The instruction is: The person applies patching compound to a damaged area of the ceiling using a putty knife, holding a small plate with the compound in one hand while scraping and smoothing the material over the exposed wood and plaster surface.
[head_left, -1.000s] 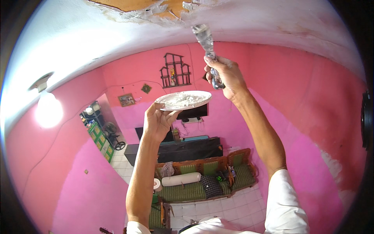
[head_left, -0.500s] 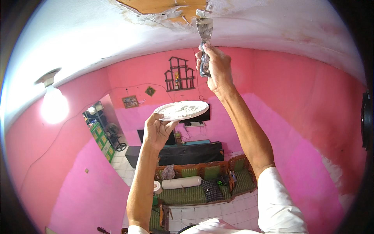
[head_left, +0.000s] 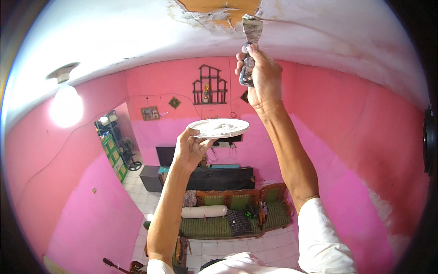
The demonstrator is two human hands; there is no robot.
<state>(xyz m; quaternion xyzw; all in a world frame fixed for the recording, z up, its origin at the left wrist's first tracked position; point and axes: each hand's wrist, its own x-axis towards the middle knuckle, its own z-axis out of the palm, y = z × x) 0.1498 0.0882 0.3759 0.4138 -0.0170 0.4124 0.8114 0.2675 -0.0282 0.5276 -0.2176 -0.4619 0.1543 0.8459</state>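
My right hand [head_left: 259,75] is raised overhead and grips the handle of a putty knife [head_left: 251,34]. The knife's blade touches the white ceiling at the edge of a broken patch [head_left: 221,8] where orange-brown backing shows. My left hand [head_left: 190,148] holds a white plate [head_left: 218,128] from below, with pale plaster heaped on it. The plate sits level, lower than the knife and a little to its left.
A lit bulb [head_left: 66,105] hangs from the ceiling on the left. Pink walls surround the room. Far below are a green sofa [head_left: 228,217] with cushions, a dark low cabinet [head_left: 200,176], a tiled floor and a guitar [head_left: 121,266].
My right hand has lifted the putty knife up until its blade meets the ceiling by the broken patch. The plate has dropped lower in view and stayed level.
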